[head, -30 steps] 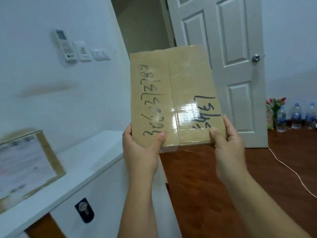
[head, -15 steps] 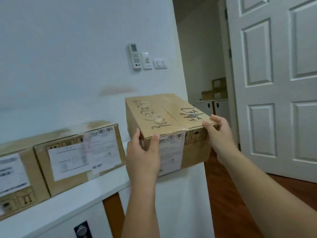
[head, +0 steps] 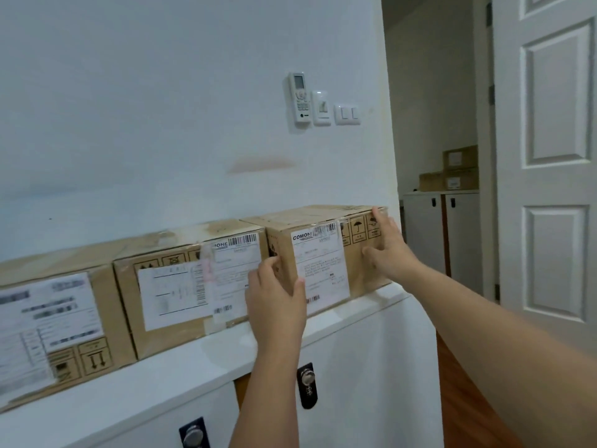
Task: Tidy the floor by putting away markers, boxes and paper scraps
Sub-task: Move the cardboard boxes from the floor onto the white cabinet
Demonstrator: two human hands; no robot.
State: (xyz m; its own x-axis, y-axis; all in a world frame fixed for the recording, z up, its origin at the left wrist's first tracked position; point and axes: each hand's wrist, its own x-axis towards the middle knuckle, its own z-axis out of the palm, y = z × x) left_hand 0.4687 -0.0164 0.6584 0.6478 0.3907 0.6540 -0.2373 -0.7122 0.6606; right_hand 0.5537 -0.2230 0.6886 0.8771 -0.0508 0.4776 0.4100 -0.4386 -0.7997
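On white cabinet top (head: 371,310), at right end of carton row: taped cardboard box (head: 326,253) with COMONE shipping label, sitting against wall, touching neighbouring carton (head: 190,279) at its 9 o'clock. Left hand (head: 274,302) grips box's near-left corner, thumb on label face. Right hand (head: 387,250) presses box front at 3 o'clock edge, fingers straight. Third carton (head: 51,321) far left, blurred.
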